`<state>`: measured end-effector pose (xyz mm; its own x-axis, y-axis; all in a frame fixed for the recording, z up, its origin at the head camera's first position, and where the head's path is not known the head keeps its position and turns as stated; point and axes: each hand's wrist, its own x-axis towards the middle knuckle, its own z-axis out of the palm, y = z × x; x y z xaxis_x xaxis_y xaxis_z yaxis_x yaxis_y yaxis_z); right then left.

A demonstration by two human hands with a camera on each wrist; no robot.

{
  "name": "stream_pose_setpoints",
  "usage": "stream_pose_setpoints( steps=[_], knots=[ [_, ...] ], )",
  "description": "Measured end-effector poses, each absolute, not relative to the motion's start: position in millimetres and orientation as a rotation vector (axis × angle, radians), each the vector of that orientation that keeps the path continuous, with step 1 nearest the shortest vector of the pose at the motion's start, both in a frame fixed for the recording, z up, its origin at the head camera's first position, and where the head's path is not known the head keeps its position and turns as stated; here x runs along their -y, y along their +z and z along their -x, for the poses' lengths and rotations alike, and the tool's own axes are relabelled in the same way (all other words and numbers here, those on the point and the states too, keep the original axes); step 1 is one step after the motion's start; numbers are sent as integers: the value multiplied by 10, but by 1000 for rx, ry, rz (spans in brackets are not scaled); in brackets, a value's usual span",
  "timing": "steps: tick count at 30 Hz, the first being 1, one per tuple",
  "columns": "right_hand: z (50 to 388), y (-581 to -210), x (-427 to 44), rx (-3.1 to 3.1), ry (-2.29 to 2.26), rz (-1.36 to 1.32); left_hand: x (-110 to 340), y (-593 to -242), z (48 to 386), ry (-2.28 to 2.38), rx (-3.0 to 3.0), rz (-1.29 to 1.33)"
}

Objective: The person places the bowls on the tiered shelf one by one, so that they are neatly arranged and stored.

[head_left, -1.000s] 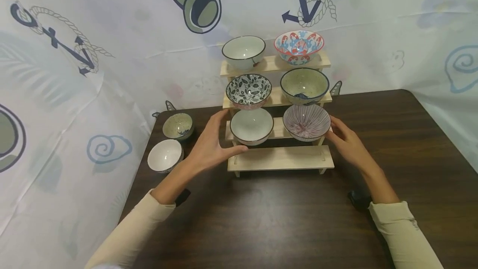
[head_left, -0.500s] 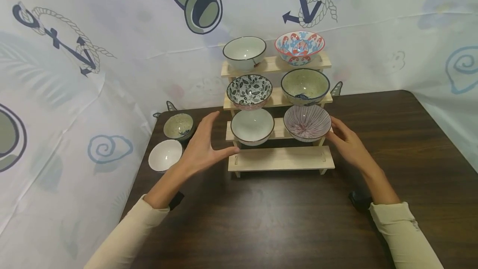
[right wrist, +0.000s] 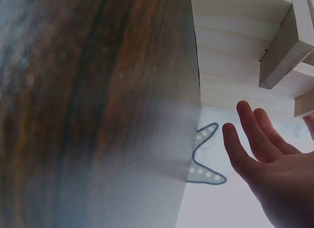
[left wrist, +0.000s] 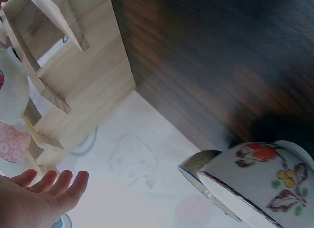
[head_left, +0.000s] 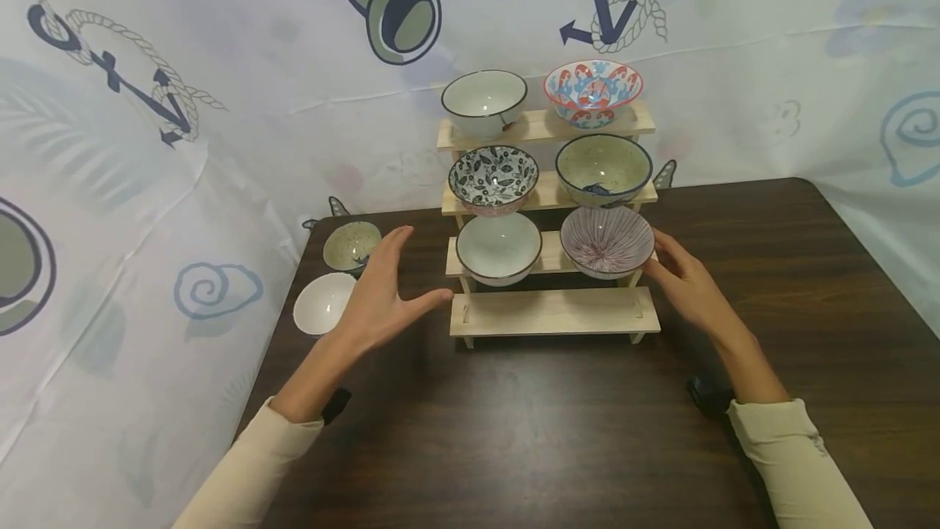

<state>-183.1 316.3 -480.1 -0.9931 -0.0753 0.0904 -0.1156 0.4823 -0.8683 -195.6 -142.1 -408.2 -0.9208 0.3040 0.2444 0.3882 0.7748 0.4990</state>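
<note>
reaching in from eight o'clock of the stepped wooden stand (head_left: 555, 313): left hand (head_left: 374, 296), spread wide, with thumb held well away from straight fingers and pointing towards the stand's near-left corner. set at four o'clock of the same stand: right hand (head_left: 686, 284), at the three o'clock edge of the purple-striped bowl (head_left: 606, 242), with thumb to the near side and fingers to the far side. cannot tell whether gripping or only touching there. in the right wrist view, at four o'clock, three fingers loosely extended.

resting on the third step from the top: the purple-striped bowl, with a plain white bowl (head_left: 498, 247) at its nine o'clock. on the step above, at its twelve o'clock, a large green bowl (head_left: 604, 166), beside a black-leaf bowl (head_left: 493, 178) at nine. on the top step, a red-and-blue bowl (head_left: 592, 92) and, at its nine o'clock, a dark-rimmed white bowl (head_left: 485, 96).

on the dark bench (head_left: 529, 431), at eleven o'clock of the left hand, a small green bowl (head_left: 348, 245); at nine, partly hidden, a flowered white bowl (head_left: 321, 302), painted outside with red and yellow.
</note>
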Motion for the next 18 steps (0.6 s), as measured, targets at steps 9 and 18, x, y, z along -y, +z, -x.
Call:
stream_pose_setpoints(
  steps=[9, 18],
  knots=[
    [1840, -4812, -3175, 2661, 1544, -203, 1511, -4113, 1931, -832, 2843, 509],
    [1832, -4801, -3168, 2674, 1548, -168, 1561, -4160, 1922, -810, 2845, 499]
  ],
)
